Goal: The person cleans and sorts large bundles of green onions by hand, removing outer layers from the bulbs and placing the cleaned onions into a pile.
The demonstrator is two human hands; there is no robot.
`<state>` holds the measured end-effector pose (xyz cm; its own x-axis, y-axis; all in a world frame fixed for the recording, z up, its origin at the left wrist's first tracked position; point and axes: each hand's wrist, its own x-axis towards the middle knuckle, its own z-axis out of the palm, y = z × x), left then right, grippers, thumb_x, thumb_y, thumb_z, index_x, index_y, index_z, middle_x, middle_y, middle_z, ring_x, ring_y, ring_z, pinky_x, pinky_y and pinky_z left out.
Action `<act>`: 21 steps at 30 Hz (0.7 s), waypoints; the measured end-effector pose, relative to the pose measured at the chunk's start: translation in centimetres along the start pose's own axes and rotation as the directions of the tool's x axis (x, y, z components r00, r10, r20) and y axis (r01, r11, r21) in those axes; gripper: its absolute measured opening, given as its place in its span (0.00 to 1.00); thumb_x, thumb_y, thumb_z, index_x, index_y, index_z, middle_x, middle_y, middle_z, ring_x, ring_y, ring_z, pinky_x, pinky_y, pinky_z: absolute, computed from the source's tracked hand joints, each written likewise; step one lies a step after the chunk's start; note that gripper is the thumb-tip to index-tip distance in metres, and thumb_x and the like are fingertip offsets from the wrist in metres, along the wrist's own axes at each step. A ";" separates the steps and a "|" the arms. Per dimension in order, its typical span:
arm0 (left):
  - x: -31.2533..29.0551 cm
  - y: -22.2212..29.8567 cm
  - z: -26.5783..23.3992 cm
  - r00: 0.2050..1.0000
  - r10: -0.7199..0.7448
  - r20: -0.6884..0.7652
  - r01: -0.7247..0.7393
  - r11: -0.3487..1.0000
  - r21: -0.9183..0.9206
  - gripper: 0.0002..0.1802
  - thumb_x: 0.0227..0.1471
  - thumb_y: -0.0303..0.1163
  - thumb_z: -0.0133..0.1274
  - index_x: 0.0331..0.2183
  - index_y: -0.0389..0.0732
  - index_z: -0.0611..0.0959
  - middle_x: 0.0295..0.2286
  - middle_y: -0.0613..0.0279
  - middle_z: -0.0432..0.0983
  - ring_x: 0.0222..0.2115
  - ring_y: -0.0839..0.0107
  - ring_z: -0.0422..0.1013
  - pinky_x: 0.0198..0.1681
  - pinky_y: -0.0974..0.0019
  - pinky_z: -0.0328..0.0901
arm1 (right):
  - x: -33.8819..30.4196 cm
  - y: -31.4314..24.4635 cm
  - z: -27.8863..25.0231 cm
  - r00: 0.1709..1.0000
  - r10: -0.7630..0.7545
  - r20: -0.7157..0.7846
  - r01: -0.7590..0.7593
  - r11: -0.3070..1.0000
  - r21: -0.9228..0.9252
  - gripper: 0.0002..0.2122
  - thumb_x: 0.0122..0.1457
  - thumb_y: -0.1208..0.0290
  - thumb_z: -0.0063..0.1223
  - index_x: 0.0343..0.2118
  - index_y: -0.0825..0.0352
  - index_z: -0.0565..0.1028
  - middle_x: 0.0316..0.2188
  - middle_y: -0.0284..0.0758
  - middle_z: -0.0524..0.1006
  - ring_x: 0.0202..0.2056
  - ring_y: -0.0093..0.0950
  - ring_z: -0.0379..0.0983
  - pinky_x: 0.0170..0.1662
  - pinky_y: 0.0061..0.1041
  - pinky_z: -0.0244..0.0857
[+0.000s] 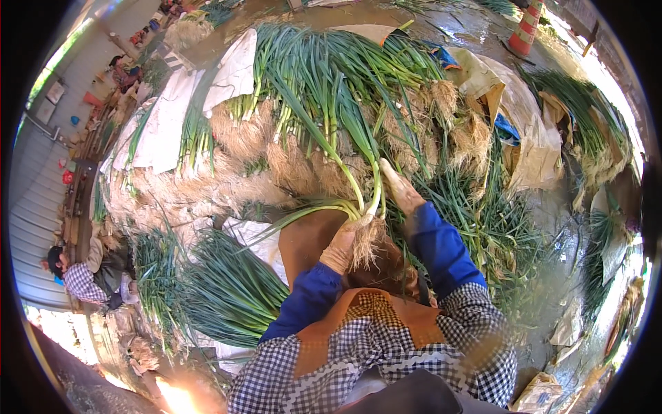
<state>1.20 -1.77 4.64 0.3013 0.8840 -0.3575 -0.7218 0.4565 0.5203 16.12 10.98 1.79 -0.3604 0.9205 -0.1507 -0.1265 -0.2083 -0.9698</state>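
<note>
My left hand (339, 250) is closed round the root end of a few green onions (373, 194). Their pale stems fan upward and to the left, and a tan tuft of roots (368, 248) hangs below the grip. On the right of the stems, my right hand (400, 190) is stretched out edge-on, its fingers straight and close beside a stalk. Whether it touches the stalk I cannot tell. Ahead lies a big pile of green onions (324, 76), leaves pointing away and bushy roots (241, 131) toward me.
Cut leaves and loose onions (476, 221) are strewn to my right. A bundle of green onions (227, 290) lies at my left on white sheeting. Pale sacking (538, 145) covers part of the pile. A traffic cone (527, 29) stands far right; another person (86, 276) sits far left.
</note>
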 end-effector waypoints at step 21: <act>-0.6 1.2 -3.0 0.952 0.016 0.304 0.073 0.958 -0.278 0.31 0.51 0.31 0.46 0.54 0.32 0.57 0.27 0.60 0.65 0.16 0.76 0.61 0.19 0.73 0.60 | 5.4 -2.6 2.9 0.998 -0.068 -0.005 0.061 0.919 -0.389 0.29 0.53 0.44 0.44 0.42 0.70 0.71 0.41 0.45 0.71 0.40 0.36 0.69 0.46 0.33 0.60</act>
<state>-1.71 -2.04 3.11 0.4653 0.8799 -0.0962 -0.8426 0.4736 0.2563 11.86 15.56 4.07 -0.3467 0.9341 -0.0854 0.2213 -0.0070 -0.9752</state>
